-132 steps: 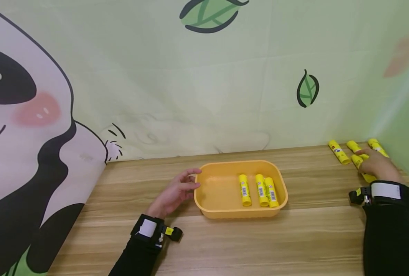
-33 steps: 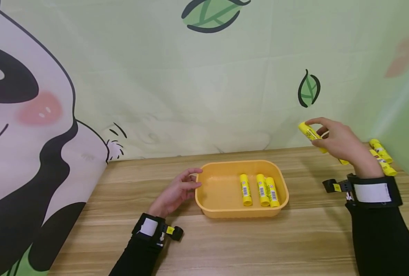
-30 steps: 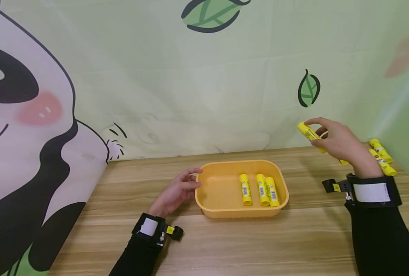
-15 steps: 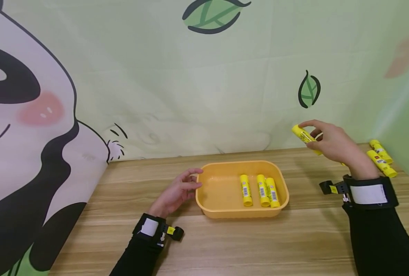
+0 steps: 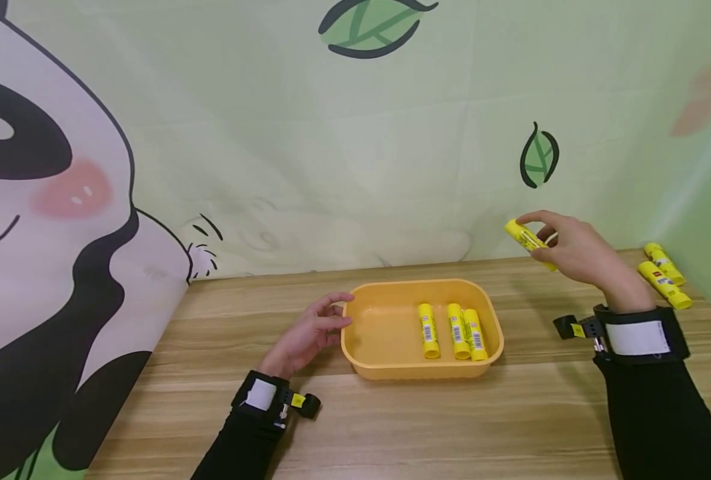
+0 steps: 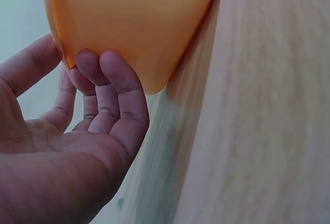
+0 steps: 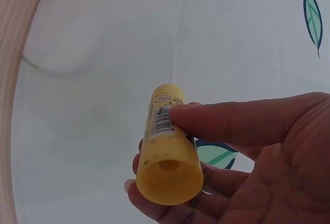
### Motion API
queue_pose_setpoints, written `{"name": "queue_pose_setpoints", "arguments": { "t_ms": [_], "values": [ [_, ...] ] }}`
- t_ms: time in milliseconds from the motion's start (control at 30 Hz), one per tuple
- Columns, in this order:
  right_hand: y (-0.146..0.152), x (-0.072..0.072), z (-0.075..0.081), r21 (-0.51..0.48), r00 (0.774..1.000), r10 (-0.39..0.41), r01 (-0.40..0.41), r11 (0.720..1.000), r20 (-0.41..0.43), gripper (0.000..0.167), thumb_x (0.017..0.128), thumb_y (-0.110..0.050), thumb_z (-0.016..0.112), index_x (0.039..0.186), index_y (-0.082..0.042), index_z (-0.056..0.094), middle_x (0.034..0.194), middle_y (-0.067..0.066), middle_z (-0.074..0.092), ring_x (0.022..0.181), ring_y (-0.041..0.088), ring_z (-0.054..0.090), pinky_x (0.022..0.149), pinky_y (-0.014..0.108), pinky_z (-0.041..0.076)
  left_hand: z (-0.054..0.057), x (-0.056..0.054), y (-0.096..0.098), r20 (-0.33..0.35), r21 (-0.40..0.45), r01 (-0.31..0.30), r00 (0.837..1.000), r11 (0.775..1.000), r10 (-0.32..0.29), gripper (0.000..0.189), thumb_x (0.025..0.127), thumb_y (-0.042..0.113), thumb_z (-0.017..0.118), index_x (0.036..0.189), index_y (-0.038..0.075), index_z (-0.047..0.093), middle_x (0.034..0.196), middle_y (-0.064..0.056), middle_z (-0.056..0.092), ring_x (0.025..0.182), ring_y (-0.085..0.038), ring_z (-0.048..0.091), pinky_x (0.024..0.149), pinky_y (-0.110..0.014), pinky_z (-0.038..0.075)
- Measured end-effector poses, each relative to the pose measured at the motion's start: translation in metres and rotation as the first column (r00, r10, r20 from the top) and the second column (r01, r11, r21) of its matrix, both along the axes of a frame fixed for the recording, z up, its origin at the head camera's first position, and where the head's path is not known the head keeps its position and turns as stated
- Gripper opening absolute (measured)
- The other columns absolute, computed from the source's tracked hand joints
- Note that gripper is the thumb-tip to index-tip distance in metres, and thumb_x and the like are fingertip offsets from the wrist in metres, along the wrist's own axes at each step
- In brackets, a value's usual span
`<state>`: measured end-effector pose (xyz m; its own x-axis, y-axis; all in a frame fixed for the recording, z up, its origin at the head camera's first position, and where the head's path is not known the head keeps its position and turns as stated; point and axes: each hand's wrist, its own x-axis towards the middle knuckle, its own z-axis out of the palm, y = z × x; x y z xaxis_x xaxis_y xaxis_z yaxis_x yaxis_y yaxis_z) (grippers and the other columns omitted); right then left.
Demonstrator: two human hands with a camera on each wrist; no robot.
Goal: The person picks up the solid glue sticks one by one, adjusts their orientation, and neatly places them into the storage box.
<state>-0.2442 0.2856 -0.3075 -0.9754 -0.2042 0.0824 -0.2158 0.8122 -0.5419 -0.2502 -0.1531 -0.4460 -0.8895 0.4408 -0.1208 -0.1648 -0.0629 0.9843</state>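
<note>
In the head view my right hand (image 5: 580, 250) holds a yellow glue stick (image 5: 522, 235) in the air, tilted, between thumb and fingers. The right wrist view shows the hollow end of this glue stick (image 7: 170, 180) toward the camera, with the thumb beside its barcode. My left hand (image 5: 307, 337) is at the left end of an orange plastic tray (image 5: 415, 371). Up close in the left wrist view, bent fingertips (image 6: 111, 61) touch the tray's outer wall, and other fingers reach the rim. Three glue sticks (image 5: 429, 331) lie in the tray's middle and right part.
Two more glue sticks (image 5: 661, 283) lie at the table's back right corner, partly near my right wrist. A light green printed cloth (image 5: 355, 167) rises behind the wooden table (image 5: 415, 427), with another cloth side at the right.
Earlier my right hand reached among the glue sticks at the back right; it has lifted one and carried it left, lately drifting slightly left and down. The left hand has stayed at the tray.
</note>
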Motion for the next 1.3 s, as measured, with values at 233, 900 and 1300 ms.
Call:
{"name": "queue_pose_setpoints", "arguments": {
  "t_ms": [233, 900, 1300],
  "values": [
    [-0.005, 0.001, -0.001, -0.001, 1.0, 0.015, -0.015, 1.0, 0.003, 0.055, 0.099, -0.001, 0.061, 0.151, -0.002, 0.044, 0.127, 0.039, 0.057, 0.109, 0.049, 0.061, 0.072, 0.043, 0.054, 0.0, 0.0, 0.001, -0.003, 0.0, 0.004, 1.0, 1.0, -0.004, 0.048, 0.102, 0.004, 0.058, 0.148, 0.002, 0.045, 0.111, -0.004, 0.055, 0.097, -0.018, 0.059, 0.084, -0.031, 0.054],
    [-0.021, 0.005, 0.003, 0.019, 1.0, 0.009, -0.009, 1.0, 0.013, 0.056, 0.1, 0.0, 0.061, 0.153, -0.005, 0.044, 0.128, 0.035, 0.056, 0.107, 0.045, 0.059, 0.072, 0.042, 0.052, 0.0, -0.001, 0.001, 0.012, 0.019, -0.011, 1.0, 1.0, 0.01, 0.046, 0.101, 0.001, 0.059, 0.145, 0.004, 0.048, 0.109, -0.004, 0.055, 0.096, -0.018, 0.059, 0.082, -0.03, 0.055],
    [-0.049, 0.013, 0.003, 0.009, 0.997, 0.079, -0.079, 0.997, 0.0, 0.053, 0.098, 0.004, 0.062, 0.149, -0.005, 0.049, 0.123, 0.031, 0.059, 0.098, 0.038, 0.058, 0.069, 0.039, 0.051, -0.001, -0.001, 0.0, 0.006, 0.012, -0.006, 1.0, 1.0, 0.006, 0.049, 0.101, 0.002, 0.059, 0.148, 0.001, 0.045, 0.109, -0.004, 0.054, 0.096, -0.018, 0.058, 0.082, -0.03, 0.055]
  ]
}}
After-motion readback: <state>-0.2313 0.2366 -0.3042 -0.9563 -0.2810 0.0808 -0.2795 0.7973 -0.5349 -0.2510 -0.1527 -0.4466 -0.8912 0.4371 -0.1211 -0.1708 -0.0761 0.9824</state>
